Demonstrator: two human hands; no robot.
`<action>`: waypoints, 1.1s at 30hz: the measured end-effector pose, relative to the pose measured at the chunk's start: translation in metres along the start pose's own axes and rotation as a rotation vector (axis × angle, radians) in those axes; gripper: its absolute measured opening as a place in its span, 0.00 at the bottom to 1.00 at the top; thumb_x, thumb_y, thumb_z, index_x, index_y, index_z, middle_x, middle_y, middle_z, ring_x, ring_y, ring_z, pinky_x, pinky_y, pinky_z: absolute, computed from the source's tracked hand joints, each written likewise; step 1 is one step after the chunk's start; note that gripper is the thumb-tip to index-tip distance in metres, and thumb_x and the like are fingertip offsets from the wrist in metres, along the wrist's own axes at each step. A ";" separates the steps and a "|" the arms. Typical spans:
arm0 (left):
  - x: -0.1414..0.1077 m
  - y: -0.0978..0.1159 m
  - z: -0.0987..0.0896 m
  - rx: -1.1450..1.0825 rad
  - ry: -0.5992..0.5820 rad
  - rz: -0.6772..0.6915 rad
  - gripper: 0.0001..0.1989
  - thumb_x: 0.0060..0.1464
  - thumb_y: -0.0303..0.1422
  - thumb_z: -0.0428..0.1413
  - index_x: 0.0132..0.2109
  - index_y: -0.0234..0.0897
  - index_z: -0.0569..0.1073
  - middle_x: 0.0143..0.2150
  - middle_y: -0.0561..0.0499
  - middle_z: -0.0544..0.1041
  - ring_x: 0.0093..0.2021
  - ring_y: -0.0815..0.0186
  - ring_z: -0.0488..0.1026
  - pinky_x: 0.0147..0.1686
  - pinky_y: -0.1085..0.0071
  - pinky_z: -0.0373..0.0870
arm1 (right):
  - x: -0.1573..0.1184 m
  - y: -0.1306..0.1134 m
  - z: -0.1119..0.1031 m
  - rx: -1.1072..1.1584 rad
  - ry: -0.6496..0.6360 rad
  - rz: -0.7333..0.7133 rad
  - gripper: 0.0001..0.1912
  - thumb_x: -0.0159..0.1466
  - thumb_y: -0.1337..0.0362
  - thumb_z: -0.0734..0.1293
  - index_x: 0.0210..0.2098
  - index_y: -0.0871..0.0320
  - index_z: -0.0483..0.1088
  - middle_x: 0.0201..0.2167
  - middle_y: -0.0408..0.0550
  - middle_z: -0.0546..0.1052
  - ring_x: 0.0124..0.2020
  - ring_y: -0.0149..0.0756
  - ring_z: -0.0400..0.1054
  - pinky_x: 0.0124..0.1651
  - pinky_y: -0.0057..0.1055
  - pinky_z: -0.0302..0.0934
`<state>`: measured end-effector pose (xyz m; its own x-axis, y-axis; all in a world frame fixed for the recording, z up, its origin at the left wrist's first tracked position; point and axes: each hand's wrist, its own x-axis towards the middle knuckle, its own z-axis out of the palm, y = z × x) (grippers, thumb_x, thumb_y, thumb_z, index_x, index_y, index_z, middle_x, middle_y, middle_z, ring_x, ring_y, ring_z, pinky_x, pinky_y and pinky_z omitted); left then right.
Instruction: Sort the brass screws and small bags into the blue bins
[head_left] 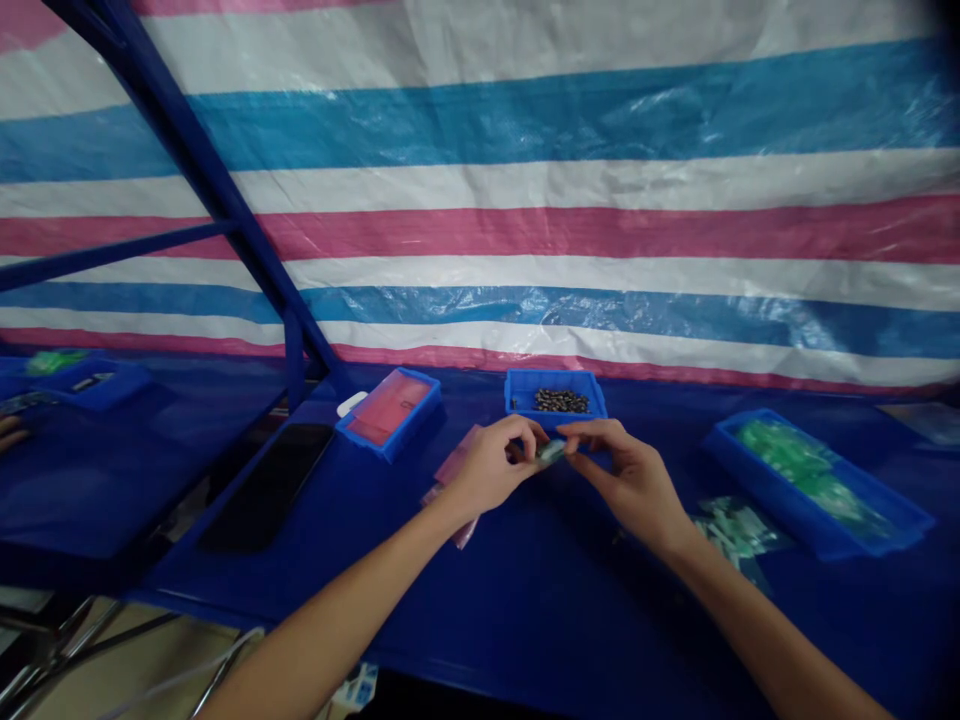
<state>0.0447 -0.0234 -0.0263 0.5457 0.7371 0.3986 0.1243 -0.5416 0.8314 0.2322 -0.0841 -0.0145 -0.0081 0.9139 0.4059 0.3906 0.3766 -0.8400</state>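
Between my two hands is a small clear plastic packet [551, 452] with a greenish tint; what lies inside is too small to make out. My left hand [499, 462] is closed, its thumb and fingers gripping the packet's left end. The fingertips of my right hand [626, 475] pinch at its right edge. Just beyond both hands stands a blue bin [555, 380] with a heap of small dark metallic parts [561, 401]. Pink plastic bags [457, 462] lie on the table, partly hidden beneath my left wrist.
A blue bin [414, 418] holds pink sheets or bags, beside a black phone-like slab [270, 485]. To the right, another blue bin [832, 540] contains green packets, with several packets [739, 528] lying near it. A dark blue frame post [217, 190] rises left; a striped tarp hangs behind.
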 end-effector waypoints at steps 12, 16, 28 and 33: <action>-0.004 0.004 -0.002 0.247 0.045 0.175 0.13 0.56 0.21 0.54 0.25 0.36 0.64 0.42 0.50 0.77 0.44 0.64 0.72 0.44 0.66 0.69 | 0.001 -0.003 -0.003 -0.055 -0.066 -0.075 0.13 0.62 0.60 0.68 0.47 0.48 0.74 0.47 0.49 0.73 0.51 0.43 0.67 0.54 0.42 0.62; -0.004 0.009 0.004 -0.142 0.013 -0.132 0.10 0.56 0.34 0.60 0.39 0.38 0.66 0.32 0.53 0.77 0.33 0.67 0.76 0.34 0.71 0.70 | 0.000 -0.004 0.000 0.062 -0.116 0.120 0.18 0.62 0.56 0.69 0.51 0.51 0.71 0.47 0.49 0.76 0.48 0.43 0.71 0.52 0.41 0.66; -0.003 0.005 0.009 -0.030 0.082 -0.153 0.17 0.59 0.34 0.57 0.54 0.41 0.65 0.47 0.48 0.76 0.41 0.65 0.75 0.37 0.71 0.71 | 0.003 0.005 -0.001 -0.072 -0.065 0.183 0.12 0.64 0.54 0.65 0.37 0.56 0.70 0.33 0.46 0.77 0.34 0.37 0.70 0.37 0.31 0.64; -0.004 0.002 0.012 0.217 0.129 -0.055 0.17 0.61 0.32 0.54 0.57 0.41 0.64 0.49 0.46 0.73 0.40 0.66 0.73 0.33 0.71 0.71 | 0.007 0.009 -0.013 -0.254 0.085 0.108 0.10 0.64 0.56 0.65 0.41 0.56 0.71 0.32 0.45 0.77 0.32 0.36 0.70 0.36 0.31 0.62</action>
<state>0.0527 -0.0321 -0.0303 0.4245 0.8057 0.4132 0.3332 -0.5633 0.7561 0.2475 -0.0760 -0.0150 0.1188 0.9265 0.3571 0.6032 0.2183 -0.7671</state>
